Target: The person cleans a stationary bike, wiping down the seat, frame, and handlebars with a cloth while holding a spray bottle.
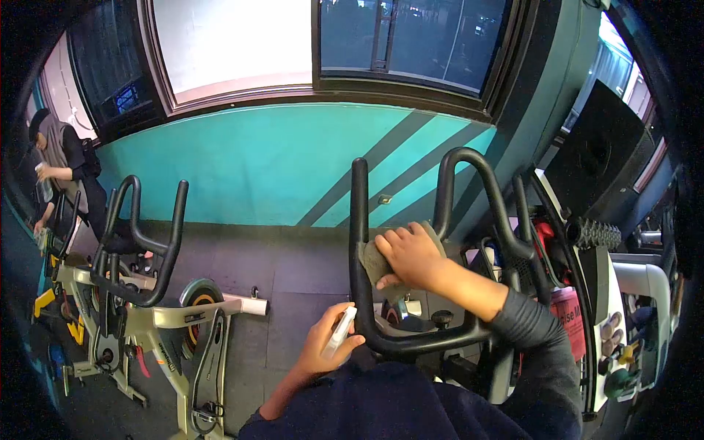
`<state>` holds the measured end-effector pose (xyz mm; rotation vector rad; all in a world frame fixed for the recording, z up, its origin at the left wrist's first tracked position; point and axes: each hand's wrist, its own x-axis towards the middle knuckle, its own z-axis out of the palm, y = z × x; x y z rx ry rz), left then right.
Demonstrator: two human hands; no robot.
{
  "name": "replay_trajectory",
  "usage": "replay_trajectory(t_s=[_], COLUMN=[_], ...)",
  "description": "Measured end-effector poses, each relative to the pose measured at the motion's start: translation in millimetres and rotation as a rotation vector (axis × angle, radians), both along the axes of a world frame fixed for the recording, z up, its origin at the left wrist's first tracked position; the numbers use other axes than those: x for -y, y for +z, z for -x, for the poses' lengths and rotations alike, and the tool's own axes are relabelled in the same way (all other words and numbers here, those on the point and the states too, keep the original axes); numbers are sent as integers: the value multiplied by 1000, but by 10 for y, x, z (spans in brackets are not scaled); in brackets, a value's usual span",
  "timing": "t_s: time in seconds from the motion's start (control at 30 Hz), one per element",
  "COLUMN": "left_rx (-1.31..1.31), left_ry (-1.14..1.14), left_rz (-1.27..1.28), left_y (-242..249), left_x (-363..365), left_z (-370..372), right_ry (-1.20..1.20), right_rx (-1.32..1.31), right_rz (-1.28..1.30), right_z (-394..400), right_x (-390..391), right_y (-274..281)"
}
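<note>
My right hand (408,254) is closed on a grey-green cloth (376,262), which lies against the inner side of the black handlebar (358,220) of an exercise bike. The arm reaches across the bar's right side. My left hand (323,345) grips a small white bottle (339,331) with a pale top, just left of the handlebar's lower left corner. Its fingers wrap round the bottle, so part of it is hidden. Below the handlebar, the bike's frame is mostly covered by the bar and my body.
To the left stands another exercise bike (192,314) with black handlebars (176,220). At far left a person (66,165) holds a bottle and a cloth beside a further bike. A teal wall (242,161) runs behind. On the right are a large black speaker (598,147) and a foam roller (594,234).
</note>
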<state>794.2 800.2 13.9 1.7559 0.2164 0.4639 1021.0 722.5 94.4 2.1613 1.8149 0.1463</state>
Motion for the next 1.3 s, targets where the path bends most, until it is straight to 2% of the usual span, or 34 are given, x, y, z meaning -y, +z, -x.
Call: replay_trajectory(t_s=[0.03,0.1,0.13,0.2,0.23,0.27,0.33,0.5,0.57,0.6,0.67,0.7,0.73,0.8,0.83,0.87,0.93,1.0,1.07,1.1,1.17,1.2,1.27,1.3], left_rx=[-3,-12,-18,-22,-25,-27,-9,4,15,21,33,23,13,22,30,32,14,16,15,0,-19,-13,-6,5], left_ry=[0,-1,4,8,8,10,5,5,7,9,8,5,3,1,4,1,-11,-23,-38,-40,-42,-48,-54,-54], left_rz=[-26,-26,-24,-11,3,2,16,-13,-22,-21,-24,-24,-25,-45,-63,-65,-9,9,30,14,-2,0,2,17], left_y=[7,54,73,28,10,12,21,9,-24,-34,-22,-1,13,13,12,17,25,-43,-51,-18,-9,-13,-24,-34], left_x=[-3,13,17,16,19,23,27,12,17,17,16,18,16,11,5,1,-2,-20,-40,-48,-48,-56,-62,-59], left_z=[0,10,15,14,17,18,15,13,13,12,15,20,18,12,6,6,4,-7,-18,-21,-13,-17,-23,-24], right_ry=[-4,-176,-173,-56,-87,-84,-298,-357,-298,-299,-61,20,18,-63,-93,-96,99,87,50,46,-25,-27,-83,-163], right_rx=[-3,-309,-310,-596,-764,-765,-1016,-1157,-980,-977,-885,-743,-738,-282,-222,-220,293,307,-73,-76,-366,-368,-854,-905], right_rz=[0,300,297,366,459,459,666,710,638,637,420,309,304,117,-4,-6,-472,-476,-99,-95,268,266,458,553], right_z=[-33,-124,-213,-432,-512,-559,-623,-636,-552,-547,-491,-458,-379,-187,-113,-69,-45,-29,-142,-169,-226,-348,-562,-591], right_x=[-84,-256,-302,-399,-466,-520,-606,-643,-596,-571,-475,-421,-366,-261,-221,-174,-110,-137,-174,-209,-313,-381,-520,-561], right_y=[79,278,276,156,114,116,118,91,193,162,73,38,44,19,-68,-234,-545,-445,-203,-47,215,151,-7,-13])
